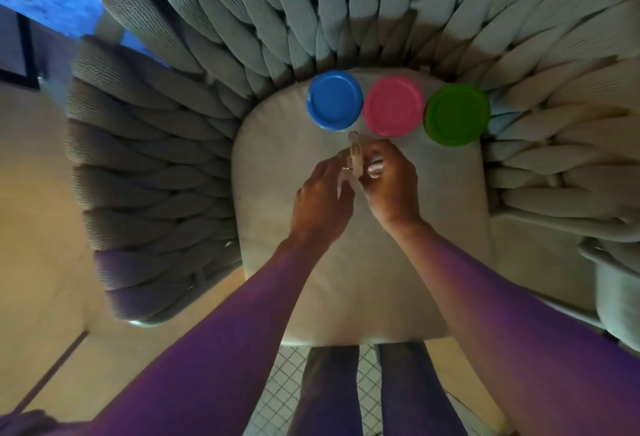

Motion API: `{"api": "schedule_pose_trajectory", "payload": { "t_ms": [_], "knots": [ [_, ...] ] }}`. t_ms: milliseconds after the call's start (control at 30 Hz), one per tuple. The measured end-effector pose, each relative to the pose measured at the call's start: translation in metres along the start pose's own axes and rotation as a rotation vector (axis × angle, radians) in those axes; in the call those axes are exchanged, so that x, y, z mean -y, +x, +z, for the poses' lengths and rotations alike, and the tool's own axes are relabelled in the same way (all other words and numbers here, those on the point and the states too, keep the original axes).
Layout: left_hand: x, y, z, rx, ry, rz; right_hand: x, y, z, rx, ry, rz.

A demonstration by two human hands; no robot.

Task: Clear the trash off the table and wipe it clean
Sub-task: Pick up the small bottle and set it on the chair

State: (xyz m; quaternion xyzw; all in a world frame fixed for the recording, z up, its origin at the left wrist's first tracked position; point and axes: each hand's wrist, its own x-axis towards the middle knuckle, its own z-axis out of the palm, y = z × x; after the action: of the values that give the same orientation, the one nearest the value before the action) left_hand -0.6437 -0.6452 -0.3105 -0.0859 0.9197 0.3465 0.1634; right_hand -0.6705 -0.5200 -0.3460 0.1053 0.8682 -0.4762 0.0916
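Over the middle of the seat cushion (277,193), both my hands hold one small see-through wrapper (355,155): left hand (323,193) low, right hand (389,179) beside it, long way pointing at the plates (393,106).

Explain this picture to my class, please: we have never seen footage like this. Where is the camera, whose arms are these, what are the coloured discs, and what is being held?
There is no machine here. A person wears one wide-angle camera on the head, looking forward and down, so the picture bends at its edges. The two arms coming up from the bottom are that person's own.

They stand over a woven rope chair with a pale seat cushion. At the back of the cushion three round lids or small plates lie in a row: blue, then pink, then green.

Just in front of them, the left hand and the right hand meet around a small pale object. The picture is blurred there; it could be a little clear bottle or wrapper, but I cannot say which. No table or wiping cloth is visible.
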Motion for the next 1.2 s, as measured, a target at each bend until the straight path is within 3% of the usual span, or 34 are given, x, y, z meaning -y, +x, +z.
{"api": "schedule_pose_trajectory", "payload": {
  "t_ms": [467, 767, 967, 1200],
  "knots": [
    [-0.004, -0.011, -0.022, 0.104, 0.046, -0.109, 0.006, -0.016, -0.023, 0.239, -0.102, 0.209],
    [-0.018, -0.060, -0.051, 0.265, 0.110, -0.125, 0.032, -0.065, -0.066, 0.297, -0.213, 0.328],
    [-0.052, -0.098, -0.076, 0.342, 0.131, -0.050, 0.063, -0.112, -0.111, 0.345, -0.250, 0.399],
    [-0.108, -0.147, -0.104, 0.338, 0.128, 0.157, 0.105, -0.187, -0.196, 0.240, -0.160, 0.413]
  ]
}}
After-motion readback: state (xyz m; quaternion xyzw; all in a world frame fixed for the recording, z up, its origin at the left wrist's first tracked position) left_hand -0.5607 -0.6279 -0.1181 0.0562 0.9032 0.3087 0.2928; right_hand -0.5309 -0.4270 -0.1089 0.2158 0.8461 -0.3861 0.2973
